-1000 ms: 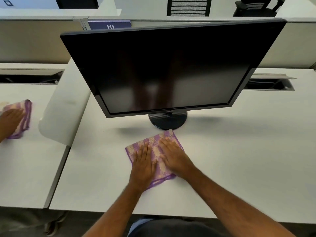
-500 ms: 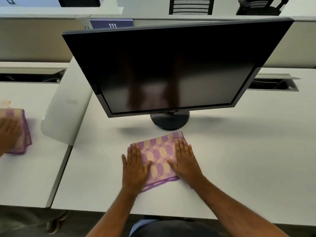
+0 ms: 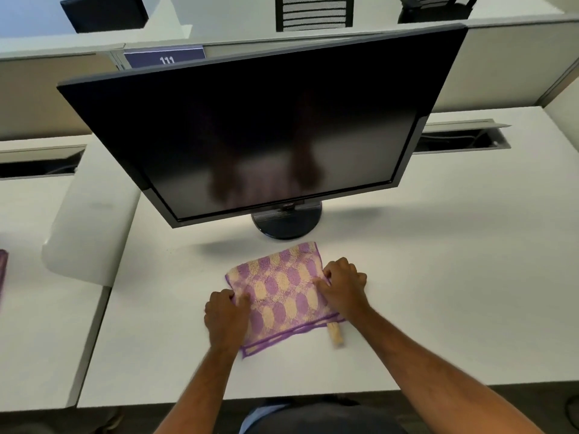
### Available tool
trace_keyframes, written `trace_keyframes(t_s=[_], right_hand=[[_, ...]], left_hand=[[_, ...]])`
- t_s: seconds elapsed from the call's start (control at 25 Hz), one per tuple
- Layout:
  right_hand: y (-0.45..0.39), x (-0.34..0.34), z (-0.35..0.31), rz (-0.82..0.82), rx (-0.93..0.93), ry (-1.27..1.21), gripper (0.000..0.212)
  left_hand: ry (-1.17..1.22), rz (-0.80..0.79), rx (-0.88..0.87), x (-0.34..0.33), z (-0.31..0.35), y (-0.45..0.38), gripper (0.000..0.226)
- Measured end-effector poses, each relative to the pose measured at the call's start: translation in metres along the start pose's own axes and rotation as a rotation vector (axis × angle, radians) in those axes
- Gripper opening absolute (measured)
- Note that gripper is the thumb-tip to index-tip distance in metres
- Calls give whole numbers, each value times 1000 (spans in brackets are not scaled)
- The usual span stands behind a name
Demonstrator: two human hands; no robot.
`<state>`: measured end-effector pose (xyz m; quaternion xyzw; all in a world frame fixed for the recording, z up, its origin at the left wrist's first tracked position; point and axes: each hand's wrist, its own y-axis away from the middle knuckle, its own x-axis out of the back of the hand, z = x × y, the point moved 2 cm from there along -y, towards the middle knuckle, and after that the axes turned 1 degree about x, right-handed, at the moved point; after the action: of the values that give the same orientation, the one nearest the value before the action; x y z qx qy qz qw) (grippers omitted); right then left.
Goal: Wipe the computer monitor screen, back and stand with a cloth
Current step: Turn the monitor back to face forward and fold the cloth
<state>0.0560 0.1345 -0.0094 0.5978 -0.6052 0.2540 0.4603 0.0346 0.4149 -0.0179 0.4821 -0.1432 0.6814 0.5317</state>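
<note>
A black monitor (image 3: 266, 126) with a dark screen stands tilted on a round black stand (image 3: 286, 225) on the white desk (image 3: 438, 292). In front of the stand lies a folded purple and cream patterned cloth (image 3: 282, 296). My left hand (image 3: 225, 314) pinches the cloth's left edge with curled fingers. My right hand (image 3: 344, 286) pinches its right edge the same way. A small tan tag (image 3: 336, 335) sticks out at the cloth's lower right. The monitor's back is hidden.
A second white desk (image 3: 37, 308) joins on the left, with another purple cloth (image 3: 2, 270) at the frame's edge. Open cable trays (image 3: 460, 139) run behind the monitor. Partition walls, a "111" sign (image 3: 166, 57) and chairs stand beyond.
Both hands went from lying flat on the cloth to its side edges, and their fingers curled to pinch it. The other person's hand at the far left is out of view.
</note>
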Motion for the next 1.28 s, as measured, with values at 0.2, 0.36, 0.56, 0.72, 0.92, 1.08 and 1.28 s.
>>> trace_keyframes(t_s=[0.2, 0.36, 0.56, 0.72, 0.92, 1.08, 1.28], right_hand=[[5, 22, 22, -89, -62, -331, 24], [14, 52, 56, 10, -45, -492, 26], [23, 85, 123, 181, -104, -559, 27], [30, 116, 180, 291, -163, -624, 23], [37, 153, 248, 423, -227, -656, 22], [40, 175, 294, 495, -258, -650, 18], [41, 191, 339, 538, -311, -642, 15]], left_hand=[[436, -213, 27, -6, 44, 25, 29], [449, -278, -49, -25, 90, 44, 36], [527, -359, -137, -58, 149, 68, 40], [550, -440, -221, -88, 200, 88, 38], [562, -546, -301, -131, 253, 111, 40], [563, -611, -370, -163, 286, 128, 37], [529, -692, -362, -198, 314, 147, 37]])
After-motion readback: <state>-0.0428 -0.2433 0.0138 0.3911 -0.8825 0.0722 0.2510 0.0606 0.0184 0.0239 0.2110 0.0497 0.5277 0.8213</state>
